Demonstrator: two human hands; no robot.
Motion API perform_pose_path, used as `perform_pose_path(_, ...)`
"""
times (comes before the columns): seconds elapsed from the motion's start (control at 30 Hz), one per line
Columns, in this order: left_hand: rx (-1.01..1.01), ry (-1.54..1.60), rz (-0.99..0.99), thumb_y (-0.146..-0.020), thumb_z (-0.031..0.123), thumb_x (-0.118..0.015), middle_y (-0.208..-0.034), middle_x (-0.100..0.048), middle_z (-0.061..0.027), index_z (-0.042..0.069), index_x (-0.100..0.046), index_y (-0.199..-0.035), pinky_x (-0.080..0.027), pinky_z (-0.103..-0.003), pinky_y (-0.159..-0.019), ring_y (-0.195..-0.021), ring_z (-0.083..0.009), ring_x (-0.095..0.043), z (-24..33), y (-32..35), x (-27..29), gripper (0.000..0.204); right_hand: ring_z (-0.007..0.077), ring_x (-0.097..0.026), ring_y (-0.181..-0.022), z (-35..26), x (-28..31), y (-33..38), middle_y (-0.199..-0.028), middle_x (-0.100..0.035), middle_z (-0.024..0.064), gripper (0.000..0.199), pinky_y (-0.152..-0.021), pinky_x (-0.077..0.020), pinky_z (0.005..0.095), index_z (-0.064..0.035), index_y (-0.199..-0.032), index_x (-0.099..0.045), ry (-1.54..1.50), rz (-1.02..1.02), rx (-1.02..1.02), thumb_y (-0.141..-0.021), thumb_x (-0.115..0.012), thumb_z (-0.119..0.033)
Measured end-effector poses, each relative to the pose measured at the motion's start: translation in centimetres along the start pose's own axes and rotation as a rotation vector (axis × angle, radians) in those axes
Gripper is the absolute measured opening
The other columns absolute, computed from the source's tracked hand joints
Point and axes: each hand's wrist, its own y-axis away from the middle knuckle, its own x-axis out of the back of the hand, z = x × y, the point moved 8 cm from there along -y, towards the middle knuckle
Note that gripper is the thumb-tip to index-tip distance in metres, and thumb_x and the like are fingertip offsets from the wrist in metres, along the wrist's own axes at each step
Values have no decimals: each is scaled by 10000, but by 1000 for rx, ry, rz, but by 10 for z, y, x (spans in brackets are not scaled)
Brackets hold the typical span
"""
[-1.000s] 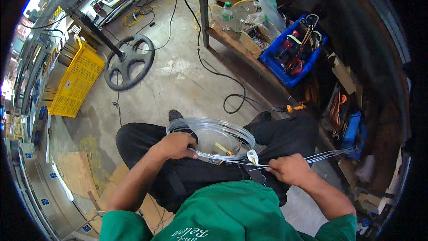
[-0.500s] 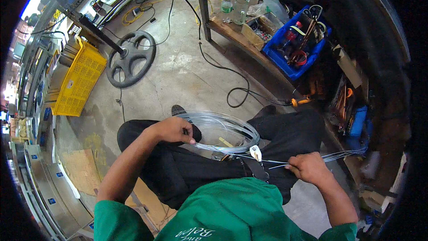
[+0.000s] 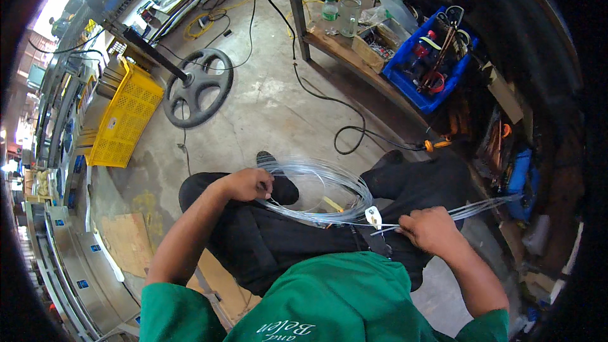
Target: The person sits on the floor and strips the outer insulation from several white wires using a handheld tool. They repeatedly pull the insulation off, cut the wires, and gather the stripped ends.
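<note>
Loose, round coil of silvery metal wire [image 3: 316, 217] lies across the lap of a seated person, at the lower centre of the frame. In the head view, the person's left hand [image 3: 249, 185], left of centre, has thumb and fingers together on the coil's left edge. The right hand [image 3: 430, 229], lower right of centre, is clamped around a thin bundle of straight silvery wire strands [image 3: 482, 205] that run toward the right of the frame. Just beside the coil's right end sits 1 small white flat piece [image 3: 373, 217].

Black trousers [image 3: 237, 234] and a green short-sleeved shirt [image 3: 316, 288] fill the lower centre. At upper left stand a yellow perforated plastic crate [image 3: 126, 117] and a dark grey spoked wheel [image 3: 189, 93] at the end of a black pole. At upper right, a brown wooden shelf [image 3: 335, 47] bears a green-capped clear bottle [image 3: 329, 11], a clear glass mug [image 3: 349, 18] and a blue plastic bin [image 3: 405, 97] of tools. A black cable [image 3: 329, 97] winds across the grey concrete floor [image 3: 266, 114] to an orange connector [image 3: 437, 145].
</note>
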Motion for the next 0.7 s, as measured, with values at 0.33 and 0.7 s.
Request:
perform_pose_path(0.33, 247, -156, -224, -825, 331, -728, -943, -680, -98, 116, -645, -1030, -491, -388, -798, -911, -281, -646, 31, 20, -10, 308, 339, -651, -725, -1, -8, -38, -755, -662, 124, 291, -606, -498, 476, -101, -845, -618, -47, -45, -24, -920, -536, -370)
perform_pose_path(0.7, 170, -134, -105, -723, 303, -811, -886, -649, -124, 57, -669, -905, -488, -376, -759, -880, -283, -629, 26, 3, -2, 336, 341, -641, -699, 1, -16, -24, -736, -648, 117, 286, -599, -488, 480, -99, -827, -617, -69, -88, 2, -906, -564, -368)
